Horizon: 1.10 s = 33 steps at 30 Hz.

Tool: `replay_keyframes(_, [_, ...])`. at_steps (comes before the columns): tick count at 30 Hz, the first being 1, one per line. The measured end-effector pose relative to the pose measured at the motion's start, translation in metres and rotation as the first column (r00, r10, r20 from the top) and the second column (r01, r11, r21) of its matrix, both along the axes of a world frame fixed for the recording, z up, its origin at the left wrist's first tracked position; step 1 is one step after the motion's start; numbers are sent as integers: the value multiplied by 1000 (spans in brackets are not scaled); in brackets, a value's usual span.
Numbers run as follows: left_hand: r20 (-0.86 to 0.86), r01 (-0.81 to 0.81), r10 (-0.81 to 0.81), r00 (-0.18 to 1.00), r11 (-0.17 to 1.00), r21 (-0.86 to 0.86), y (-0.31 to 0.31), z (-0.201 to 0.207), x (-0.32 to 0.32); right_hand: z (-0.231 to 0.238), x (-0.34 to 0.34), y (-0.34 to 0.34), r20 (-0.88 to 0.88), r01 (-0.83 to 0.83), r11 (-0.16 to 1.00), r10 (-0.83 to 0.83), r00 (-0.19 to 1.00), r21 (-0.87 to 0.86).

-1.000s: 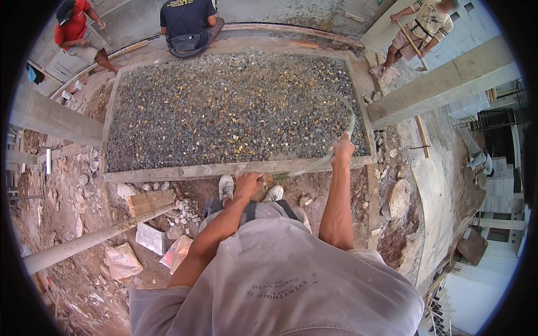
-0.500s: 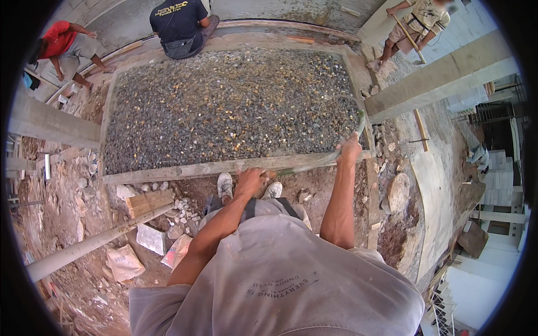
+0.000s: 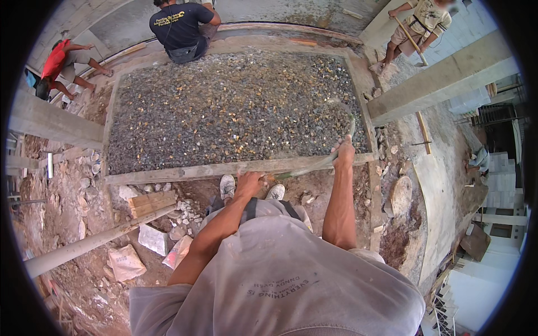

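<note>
A pale green, translucent hose (image 3: 305,168) runs between my two hands over the near edge of a gravel bed (image 3: 224,109). My left hand (image 3: 250,182) is closed round its orange-tinted left part. Further right and higher, my right hand (image 3: 344,149) grips the hose, with the thumb along it. Beyond that hand the green end bends up over the gravel, and a pale blurred streak, perhaps water, curves off its tip. A concrete rim (image 3: 241,169) frames the wet-looking grey and tan stones. Both my shoes stand just outside this rim.
Beyond the bed a person in a dark shirt (image 3: 185,31) sits on the far rim. Another in red (image 3: 56,61) bends at far left; a third holds a long-handled tool (image 3: 411,41) at far right. Concrete posts (image 3: 443,75), a pole (image 3: 95,241) and rubble lie around.
My right hand has shifted slightly left and down, and the hose's end has swung left over the gravel. The person in red has bent lower.
</note>
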State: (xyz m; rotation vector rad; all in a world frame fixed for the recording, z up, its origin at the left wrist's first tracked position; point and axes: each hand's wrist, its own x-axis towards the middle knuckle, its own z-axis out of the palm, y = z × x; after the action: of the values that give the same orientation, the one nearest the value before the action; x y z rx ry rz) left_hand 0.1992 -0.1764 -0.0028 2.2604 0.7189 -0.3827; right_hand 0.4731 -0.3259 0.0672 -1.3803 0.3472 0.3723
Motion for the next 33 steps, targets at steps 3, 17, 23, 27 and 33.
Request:
replay_keyframes(3, [-4, -47, 47, 999, 999, 4, 2, -2, -6, -1, -6, 10, -27, -74, 997, 74, 997, 6])
replay_keyframes(17, [115, -243, 241, 964, 970, -1, 2, -8, 11, 7, -7, 88, -164, -25, 958, 74, 984, 287])
replay_keyframes(23, [107, -303, 319, 942, 942, -144, 21, -3, 45, 1, 35, 128, -120, -112, 962, 145, 982, 251])
replay_keyframes(27, [81, -343, 362, 929, 921, -185, 38, -14, 59, -2, 64, 162, -84, -115, 990, 122, 989, 85])
replay_keyframes(33, [136, -538, 554, 821, 832, -137, 43, -74, -34, -36, 126, 210, 34, -149, 989, 149, 988, -9])
